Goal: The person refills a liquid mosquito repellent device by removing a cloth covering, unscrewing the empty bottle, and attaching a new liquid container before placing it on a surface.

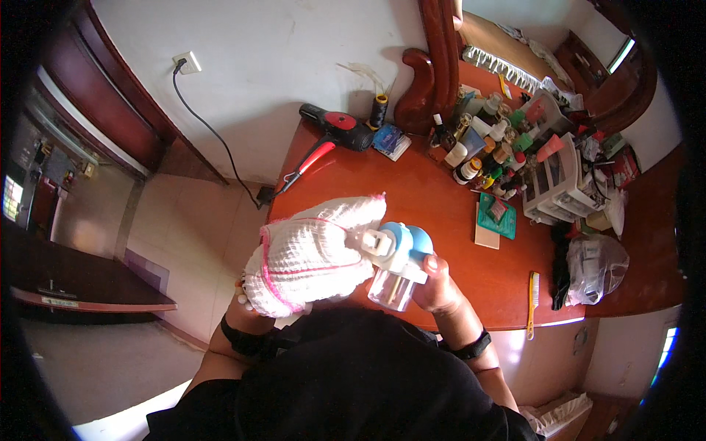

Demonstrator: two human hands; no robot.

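Two hands work low over the counter (pixel 434 198): the right hand (pixel 435 283) is clamped on a clear bottle (pixel 393 287) with a blue-and-white cap. At its nine o'clock, the left hand (pixel 246 312) lies wrapped in a white cloth (pixel 309 253) pressed against the cap. A hair dryer (pixel 342 128) lies at twelve o'clock.

Hair dryer (pixel 340 127), yellow comb (pixel 532 303)

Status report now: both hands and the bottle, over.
Left hand under white cloth, cloth against bottle cap. Right hand grips clear bottle. Nothing in between.
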